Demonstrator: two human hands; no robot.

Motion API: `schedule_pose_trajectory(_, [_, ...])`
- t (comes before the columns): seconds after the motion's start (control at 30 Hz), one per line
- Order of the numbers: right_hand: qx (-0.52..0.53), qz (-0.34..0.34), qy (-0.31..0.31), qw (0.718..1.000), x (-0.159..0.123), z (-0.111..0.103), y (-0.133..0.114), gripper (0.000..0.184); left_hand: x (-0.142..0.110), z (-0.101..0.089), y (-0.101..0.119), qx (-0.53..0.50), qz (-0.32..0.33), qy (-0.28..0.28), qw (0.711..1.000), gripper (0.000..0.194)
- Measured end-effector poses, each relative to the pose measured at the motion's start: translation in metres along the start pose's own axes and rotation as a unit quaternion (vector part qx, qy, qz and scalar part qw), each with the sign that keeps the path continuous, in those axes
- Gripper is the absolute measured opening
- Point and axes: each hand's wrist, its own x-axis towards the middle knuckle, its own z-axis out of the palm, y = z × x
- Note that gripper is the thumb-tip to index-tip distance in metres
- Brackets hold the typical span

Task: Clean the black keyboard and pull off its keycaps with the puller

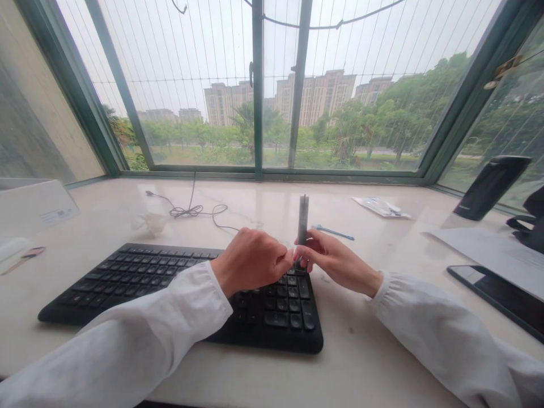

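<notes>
The slim grey bar (302, 221) stands upright at the far right corner of the keyboard (293, 340), pinched low by the right hand (335, 259). Likely light, stiff; grip its sides. The left hand (253, 258) is curled alongside, contents indeterminable. Main working room: between keyboard and phone (501, 297).

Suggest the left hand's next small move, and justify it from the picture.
Perhaps the left hand should steady the slim grey object, because the right hand holds it upright at the right end of the keyboard, with the left close beside it; contact is unclear.
</notes>
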Motion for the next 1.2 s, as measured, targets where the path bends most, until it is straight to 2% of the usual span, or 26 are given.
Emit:
schedule_pose_trajectory(0.3, [0.042,0.059,0.027,0.997,0.004,0.004,0.003,0.030,0.001,0.002,0.000,0.013,0.004,-0.006,1.000,0.045])
schedule_pose_trajectory(0.6, [0.071,0.106,0.046,0.991,0.003,0.007,-0.008,0.016,0.001,0.003,0.002,0.024,-0.012,-0.047,0.999,0.043])
schedule_pose_trajectory(0.83, [0.052,0.086,0.034,0.994,0.003,0.004,-0.005,0.019,0.002,0.002,0.001,0.020,-0.017,-0.069,0.997,0.042])
schedule_pose_trajectory(1.07, [0.016,0.094,0.031,0.995,0.000,-0.004,-0.007,0.024,0.000,0.000,-0.002,0.008,-0.002,-0.107,0.994,0.021])
schedule_pose_trajectory(1.2, [-0.016,0.083,0.041,0.996,-0.002,-0.007,-0.012,0.027,0.001,0.001,-0.002,0.017,0.012,-0.125,0.992,0.024])
